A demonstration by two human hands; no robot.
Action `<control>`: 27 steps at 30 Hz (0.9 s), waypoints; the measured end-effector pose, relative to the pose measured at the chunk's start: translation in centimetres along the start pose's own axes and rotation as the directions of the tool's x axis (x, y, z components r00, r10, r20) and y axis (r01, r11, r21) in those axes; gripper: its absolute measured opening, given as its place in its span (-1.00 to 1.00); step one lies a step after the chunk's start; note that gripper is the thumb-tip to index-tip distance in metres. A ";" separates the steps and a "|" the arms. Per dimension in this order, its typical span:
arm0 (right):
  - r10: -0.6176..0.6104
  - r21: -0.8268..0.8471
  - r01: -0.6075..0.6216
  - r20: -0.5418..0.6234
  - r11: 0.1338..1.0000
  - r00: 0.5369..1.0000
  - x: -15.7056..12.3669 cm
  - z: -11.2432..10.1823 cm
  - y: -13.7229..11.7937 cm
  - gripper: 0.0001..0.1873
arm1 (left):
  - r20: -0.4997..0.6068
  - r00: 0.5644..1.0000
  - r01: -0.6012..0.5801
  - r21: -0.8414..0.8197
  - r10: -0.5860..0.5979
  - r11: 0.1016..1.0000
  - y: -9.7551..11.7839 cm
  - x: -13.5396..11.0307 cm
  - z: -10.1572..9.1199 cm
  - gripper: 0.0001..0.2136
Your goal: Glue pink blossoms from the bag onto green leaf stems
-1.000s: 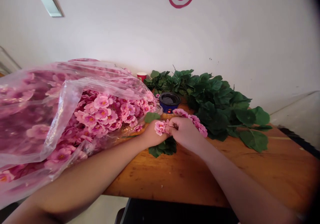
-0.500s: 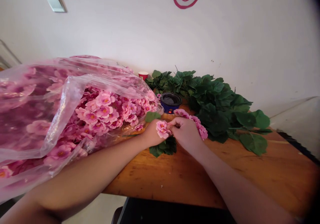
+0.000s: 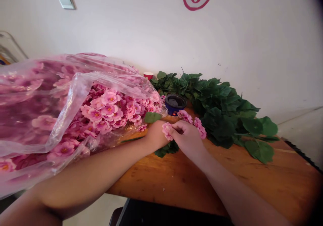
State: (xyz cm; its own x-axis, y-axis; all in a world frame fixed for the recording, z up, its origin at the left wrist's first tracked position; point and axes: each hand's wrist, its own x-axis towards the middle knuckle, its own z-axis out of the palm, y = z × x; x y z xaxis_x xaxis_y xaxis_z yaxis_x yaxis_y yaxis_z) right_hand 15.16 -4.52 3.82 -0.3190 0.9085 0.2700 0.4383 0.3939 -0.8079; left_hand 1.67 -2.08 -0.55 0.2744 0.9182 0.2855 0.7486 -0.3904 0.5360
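Note:
My left hand [image 3: 155, 135] and my right hand [image 3: 188, 137] meet near the middle of the wooden table [image 3: 227, 182]. Between them sits a small pink artificial flower [image 3: 167, 130], pinched by fingers of both hands. Under the hands lie dark green fabric leaves [image 3: 168, 148]. More pink blossoms [image 3: 199, 127] trail along the table just behind my right hand. A single green leaf [image 3: 152, 117] lies by my left hand.
A large clear plastic bag [image 3: 63, 108] full of pink flowers fills the left side. A heap of green leaves [image 3: 222, 108] runs along the wall. A dark blue round pot [image 3: 176, 104] and a red cup [image 3: 148, 75] stand behind the hands.
The hands stay together on the flower; the pink flower has shifted a little lower between the fingers. The camera has drifted, moving the scene slightly right.

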 end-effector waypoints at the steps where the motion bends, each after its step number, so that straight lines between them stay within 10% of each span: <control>1: 0.021 0.012 -0.021 0.000 1.000 1.000 0.1 0.2 0.3 -0.69 | 0.001 1.000 0.014 0.026 -0.014 1.000 0.1 0.0 -0.1 -0.75; 27: -0.012 -0.230 0.010 -0.011 0.973 1.000 1.8 -0.5 1.5 -0.84 | -0.069 0.997 0.018 -0.056 -0.022 0.998 0.7 -0.2 -0.8 -0.74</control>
State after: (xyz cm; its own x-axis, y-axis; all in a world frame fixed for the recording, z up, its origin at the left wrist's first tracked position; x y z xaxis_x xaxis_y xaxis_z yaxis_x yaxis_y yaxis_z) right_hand 15.66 -2.27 3.34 -0.3152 0.9050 0.2857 0.6164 0.4241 -0.6635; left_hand 1.65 -2.64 0.39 0.2152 0.9198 0.3280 0.7186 -0.3766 0.5846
